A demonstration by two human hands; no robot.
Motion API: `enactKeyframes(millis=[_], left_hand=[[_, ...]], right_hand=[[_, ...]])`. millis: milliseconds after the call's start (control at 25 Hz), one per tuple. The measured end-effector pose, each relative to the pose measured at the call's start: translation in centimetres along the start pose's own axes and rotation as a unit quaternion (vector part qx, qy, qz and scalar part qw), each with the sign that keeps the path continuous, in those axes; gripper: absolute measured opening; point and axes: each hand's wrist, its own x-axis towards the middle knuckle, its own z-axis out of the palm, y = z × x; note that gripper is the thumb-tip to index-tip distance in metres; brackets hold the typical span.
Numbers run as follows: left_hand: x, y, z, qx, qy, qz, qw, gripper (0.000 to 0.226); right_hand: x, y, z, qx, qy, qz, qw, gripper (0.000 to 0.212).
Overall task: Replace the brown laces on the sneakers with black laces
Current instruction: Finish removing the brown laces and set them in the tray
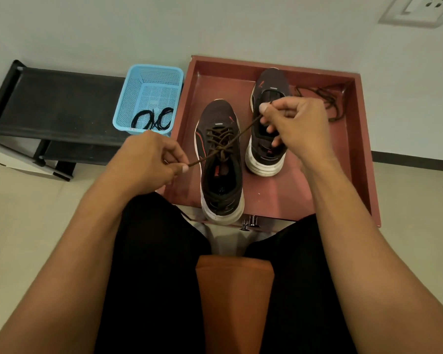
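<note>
Brown lace (221, 146) is still threaded through the eyelets of the nearer sneaker (221, 180). It is crossed in a loose knot over the tongue, and its two free ends are drawn out taut in opposite directions. The left hand (149, 162) pinches one end between thumb and forefinger, just off the tray's left edge, with the other fingers curled in. The right hand (294, 123) pinches the other end between thumb and forefinger, raised above the second sneaker (273, 80), with its remaining fingers loosely bent.

The laced sneaker is dark with a white sole and red marks. It lies toe away from the person in the left half of the red-brown tray (343, 162), with its heel at the tray's near edge. The second sneaker stands just beside it towards the middle, set further back, with no lace showing in its eyelets. A loose brown lace (325, 98) lies in a tangle in the tray's far right corner, apart from both shoes.

A blue plastic basket (149, 93) sits against the tray's far left corner, and coiled black laces (154, 120) lie at its near end. The basket rests on the end of a low black rack (56, 103) that stands against the pale wall. The tray sits on a light floor (23, 213). The person's knees in black trousers (159, 277) reach its near edge, with an orange-brown seat (234, 302) showing between them. A white wall socket (420, 11) shows at top right.
</note>
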Motion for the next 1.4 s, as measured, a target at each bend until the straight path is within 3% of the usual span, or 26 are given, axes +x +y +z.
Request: enactKeyframes(millis=[200,280,440,560,640,720,840,960,1120,1400], left_hand=[[-0.4,-1.1,-2.5,-0.015,-0.025,-0.053,0.998,0.008],[-0.4,-1.3,-2.7,-0.025,-0.022,-0.055,0.998,0.008],[-0.2,-0.9,-2.4,-0.105,-0.025,-0.011,0.994,0.012],[-0.5,0.1,-1.1,-0.211,-0.081,0.071,0.972,0.024],[0.2,0.4,0.5,-0.243,-0.085,0.094,0.962,0.028],[1.9,0.3,2.0,-0.225,-0.019,0.102,0.969,0.024],[4.1,0.4,3.4,-0.101,0.051,0.142,0.983,0.012],[4.5,1.1,4.2,-0.006,0.055,0.187,0.981,0.013],[4.5,1.1,4.1,0.026,0.063,0.209,0.976,0.01],[4.0,0.7,4.2,-0.111,-0.01,0.162,0.98,0.011]], right_hand=[[0.8,0.6,-1.8,0.076,0.103,0.013,0.992,0.016],[0.9,0.8,-1.8,0.088,0.107,0.016,0.99,0.017],[0.4,0.2,-0.9,0.089,0.047,0.0,0.995,0.017],[-0.4,-0.5,-0.3,0.07,-0.052,-0.048,0.995,0.033],[-1.0,-0.7,0.3,0.003,-0.13,-0.101,0.986,0.031],[-1.4,-0.6,0.7,-0.113,-0.182,-0.149,0.965,0.018],[-1.6,-0.4,1.1,-0.247,-0.225,-0.167,0.928,0.013],[-1.7,-0.4,1.6,-0.278,-0.235,-0.162,0.917,0.017],[-1.8,-0.6,2.1,-0.274,-0.226,-0.164,0.92,0.009],[-1.9,-1.0,1.4,-0.198,-0.205,-0.126,0.95,0.003]])
